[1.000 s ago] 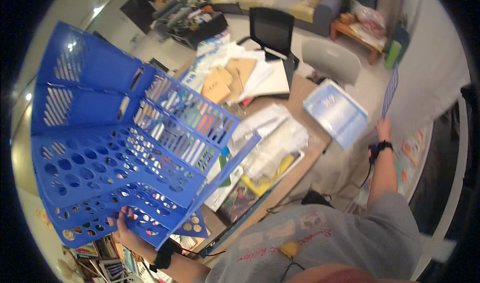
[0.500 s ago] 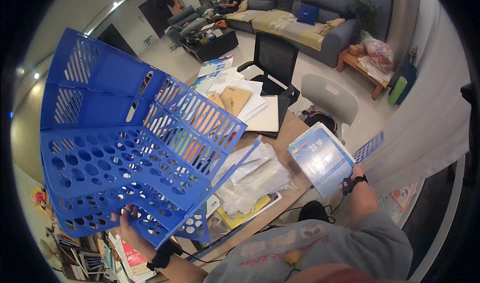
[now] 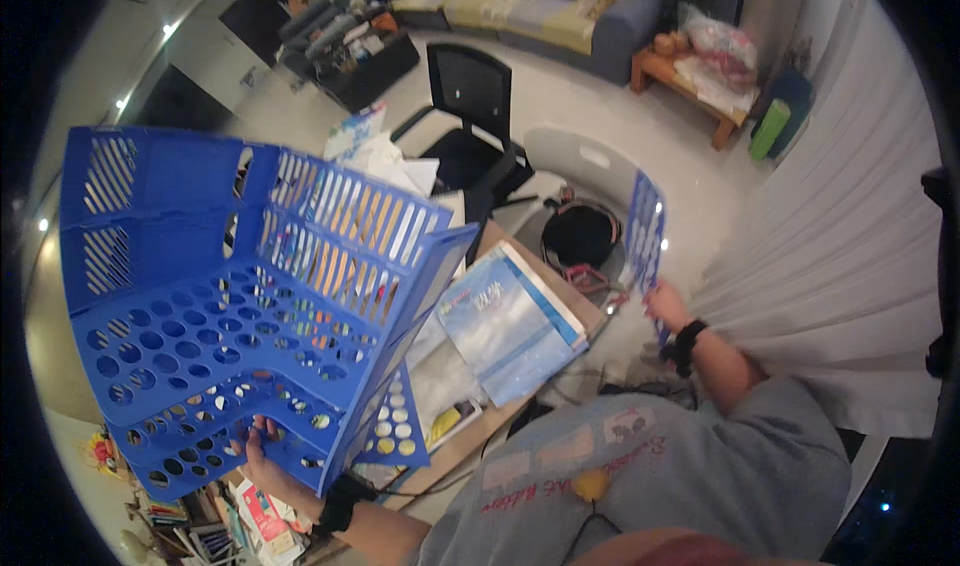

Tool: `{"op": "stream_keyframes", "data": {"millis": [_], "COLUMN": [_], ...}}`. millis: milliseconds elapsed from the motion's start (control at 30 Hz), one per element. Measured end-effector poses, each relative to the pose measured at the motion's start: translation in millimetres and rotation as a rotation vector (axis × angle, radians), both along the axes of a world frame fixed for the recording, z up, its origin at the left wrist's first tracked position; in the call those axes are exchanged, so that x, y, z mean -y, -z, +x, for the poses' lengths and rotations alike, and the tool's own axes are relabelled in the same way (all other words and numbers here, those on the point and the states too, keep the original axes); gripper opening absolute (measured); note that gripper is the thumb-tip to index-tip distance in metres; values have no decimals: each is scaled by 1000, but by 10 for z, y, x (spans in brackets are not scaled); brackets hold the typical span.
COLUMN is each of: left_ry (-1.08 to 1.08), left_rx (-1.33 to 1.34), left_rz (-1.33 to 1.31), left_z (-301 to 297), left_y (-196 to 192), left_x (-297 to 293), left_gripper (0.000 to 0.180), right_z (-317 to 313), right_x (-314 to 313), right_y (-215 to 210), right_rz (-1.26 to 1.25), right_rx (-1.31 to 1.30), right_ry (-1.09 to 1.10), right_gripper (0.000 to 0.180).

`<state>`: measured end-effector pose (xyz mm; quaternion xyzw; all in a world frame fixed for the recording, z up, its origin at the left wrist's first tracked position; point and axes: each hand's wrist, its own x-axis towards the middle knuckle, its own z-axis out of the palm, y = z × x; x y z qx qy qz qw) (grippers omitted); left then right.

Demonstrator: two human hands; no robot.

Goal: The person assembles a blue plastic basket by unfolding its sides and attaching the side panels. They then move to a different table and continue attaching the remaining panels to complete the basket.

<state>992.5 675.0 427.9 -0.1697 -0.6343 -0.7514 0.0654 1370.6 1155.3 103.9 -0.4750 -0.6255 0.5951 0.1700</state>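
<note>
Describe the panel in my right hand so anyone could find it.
Find the pale curtain at right; left of it is your right hand. The flat blue panel sticks up there, looking far smaller than the many-walled blue rack in your left hand.

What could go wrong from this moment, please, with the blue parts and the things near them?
The blue rack, wide and gripped low by the left hand, may tip or twist. It could also push the light-blue book, close to the edge of the table, onto the floor. The perforated blue panel in the right hand might slip and drop.
</note>
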Motion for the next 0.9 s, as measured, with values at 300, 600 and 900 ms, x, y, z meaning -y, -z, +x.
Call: {"op": "stream_keyframes", "data": {"millis": [300, 600, 900], "left_ry": [-216, -237, -286], "left_rx": [140, 23, 25], "left_rz": [-64, -50, -60], "left_z": [-35, 490, 1204], "left_y": [129, -23, 66], "left_x": [-794, -1827, -2834], "left_gripper": [24, 28, 35], "right_z": [643, 355, 438], "right_x": [-1423, -3203, -4244], "right_y": [-267, -1000, -406], "right_rz": [-59, 39, -1], "right_rx": [-212, -401, -315], "right_ry": [470, 485, 222], "right_gripper": [24, 28, 30]}}
